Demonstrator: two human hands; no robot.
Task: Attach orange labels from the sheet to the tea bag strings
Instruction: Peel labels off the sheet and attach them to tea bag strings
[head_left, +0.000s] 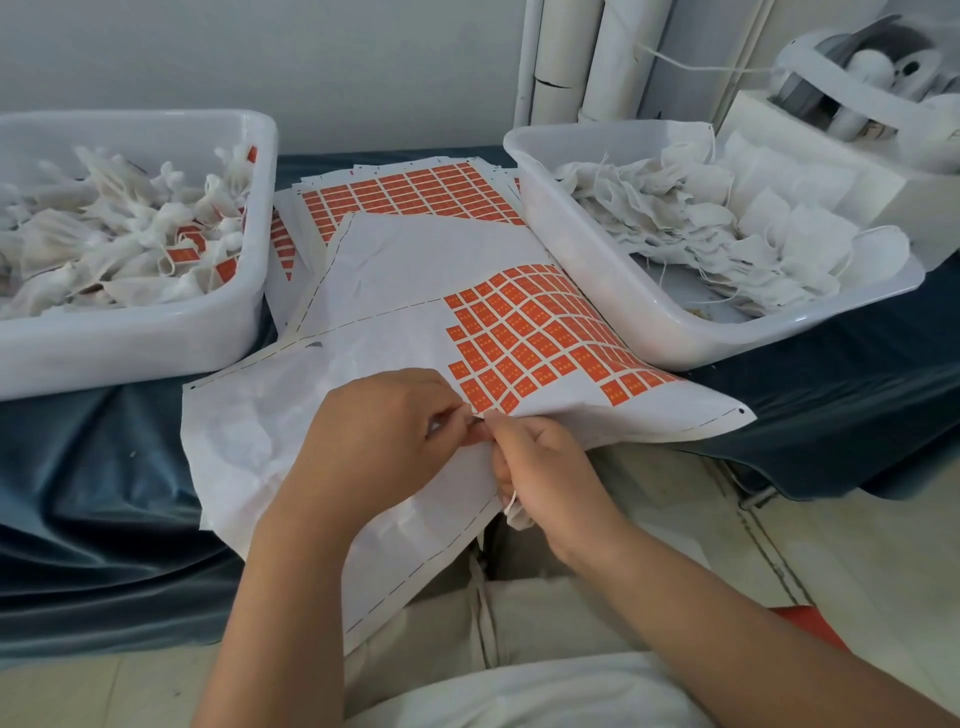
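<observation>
White sheet (395, 291) half-peeled, orange labels (524, 332) at right; left grip (384, 441) pinching edge, right grip (550, 467) clutching string (511, 503).

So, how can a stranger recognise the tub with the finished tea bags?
On the blue-covered table, two white plastic tubs flank the label sheets. Take the left tub. Its tea bags carry orange labels, while the right tub holds only plain white bags.

Left of the fingers (448, 404), passage is barred by a heaped bin (156, 332); right of them, by a second bin (597, 291) (its wall against the sheet (395, 270)). Beyond them, low flat room is left.
</observation>
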